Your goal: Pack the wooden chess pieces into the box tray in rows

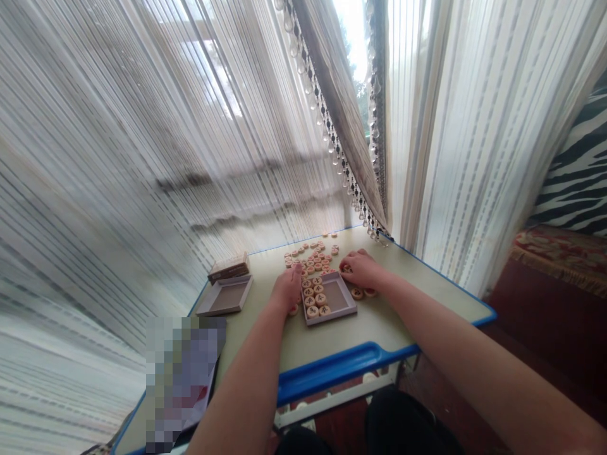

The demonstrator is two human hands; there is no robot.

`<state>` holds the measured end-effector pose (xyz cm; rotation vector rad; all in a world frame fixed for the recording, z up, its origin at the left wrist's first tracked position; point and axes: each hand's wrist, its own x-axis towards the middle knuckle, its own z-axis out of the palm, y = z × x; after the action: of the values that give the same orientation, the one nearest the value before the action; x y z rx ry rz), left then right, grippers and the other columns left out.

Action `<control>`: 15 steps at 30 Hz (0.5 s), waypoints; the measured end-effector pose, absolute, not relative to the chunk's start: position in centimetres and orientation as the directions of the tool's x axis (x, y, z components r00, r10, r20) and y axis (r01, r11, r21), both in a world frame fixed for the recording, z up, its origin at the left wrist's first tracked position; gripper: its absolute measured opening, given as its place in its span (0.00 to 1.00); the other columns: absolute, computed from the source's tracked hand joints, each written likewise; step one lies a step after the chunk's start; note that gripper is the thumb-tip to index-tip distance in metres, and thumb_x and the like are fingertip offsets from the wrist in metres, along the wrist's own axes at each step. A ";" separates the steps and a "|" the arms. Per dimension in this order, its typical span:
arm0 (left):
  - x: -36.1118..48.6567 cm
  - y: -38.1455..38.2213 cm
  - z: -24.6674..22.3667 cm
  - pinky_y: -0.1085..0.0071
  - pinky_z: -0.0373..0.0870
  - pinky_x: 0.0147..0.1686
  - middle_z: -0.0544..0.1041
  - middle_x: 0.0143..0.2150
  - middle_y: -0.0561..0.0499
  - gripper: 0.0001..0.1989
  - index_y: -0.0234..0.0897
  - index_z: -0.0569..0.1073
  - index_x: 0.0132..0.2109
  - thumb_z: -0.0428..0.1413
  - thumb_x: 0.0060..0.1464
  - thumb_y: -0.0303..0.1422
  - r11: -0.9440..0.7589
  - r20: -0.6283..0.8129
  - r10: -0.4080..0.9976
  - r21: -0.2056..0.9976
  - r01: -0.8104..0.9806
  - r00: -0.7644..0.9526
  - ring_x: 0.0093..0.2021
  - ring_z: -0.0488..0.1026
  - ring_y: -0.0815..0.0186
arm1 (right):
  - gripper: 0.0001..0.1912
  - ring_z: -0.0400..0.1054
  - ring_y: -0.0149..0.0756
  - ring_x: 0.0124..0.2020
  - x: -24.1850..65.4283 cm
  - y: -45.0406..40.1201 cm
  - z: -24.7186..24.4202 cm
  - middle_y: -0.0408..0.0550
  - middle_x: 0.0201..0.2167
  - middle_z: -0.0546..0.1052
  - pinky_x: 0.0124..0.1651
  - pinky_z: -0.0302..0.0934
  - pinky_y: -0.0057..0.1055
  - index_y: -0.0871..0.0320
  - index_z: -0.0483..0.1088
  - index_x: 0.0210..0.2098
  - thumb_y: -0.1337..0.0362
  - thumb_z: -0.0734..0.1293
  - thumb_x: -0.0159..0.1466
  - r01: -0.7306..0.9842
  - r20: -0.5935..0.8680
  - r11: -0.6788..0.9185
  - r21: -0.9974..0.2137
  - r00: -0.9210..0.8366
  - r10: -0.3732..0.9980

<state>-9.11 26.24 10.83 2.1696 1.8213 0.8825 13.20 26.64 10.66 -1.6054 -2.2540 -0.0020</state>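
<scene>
Discs [357, 294] partly hidden, right grip [364, 269] unclear

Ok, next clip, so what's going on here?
A person is handling round, marked pieces over a table. The left hand is at the left side of a shallow box, whose left part holds two columns of pieces while its right part is bare. The right hand reaches to pieces by the box's far right corner; whether it grips one is unclear. More loose pieces lie beyond.

Half-filled box [337, 298]: right side free; loose pieces [318, 266] crowd beyond.
</scene>
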 end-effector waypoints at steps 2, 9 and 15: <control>-9.1 26.2 10.8 0.68 0.63 0.41 0.76 0.38 0.43 0.29 0.35 0.73 0.35 0.31 0.58 0.45 -0.245 0.329 0.941 0.480 0.842 0.086 0.41 0.70 0.62 | 0.14 0.59 0.44 0.45 13.2 26.7 10.6 0.51 0.39 0.71 0.49 0.51 0.33 0.54 0.74 0.36 0.55 0.63 0.55 0.912 0.302 0.350 -0.212 -0.280 0.911; -9.2 26.1 11.0 0.69 0.62 0.40 0.76 0.38 0.44 0.31 0.35 0.73 0.34 0.30 0.58 0.47 -0.272 0.332 0.935 0.452 0.850 0.123 0.40 0.70 0.62 | 0.13 0.59 0.43 0.45 13.2 27.0 10.6 0.51 0.39 0.71 0.49 0.52 0.32 0.56 0.74 0.33 0.57 0.65 0.53 0.900 0.325 0.357 -0.251 -0.269 0.907; -9.1 26.0 11.2 0.69 0.62 0.39 0.75 0.37 0.44 0.31 0.34 0.73 0.34 0.30 0.58 0.47 -0.256 0.308 0.943 0.421 0.870 0.128 0.39 0.70 0.62 | 0.12 0.58 0.41 0.45 12.8 26.0 11.6 0.50 0.40 0.69 0.50 0.52 0.36 0.57 0.73 0.35 0.59 0.67 0.52 0.724 0.577 0.548 -0.419 -0.253 0.776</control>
<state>-9.07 26.02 11.20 2.2509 1.8241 0.7890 12.79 26.05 11.64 -1.2083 -2.0144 0.0863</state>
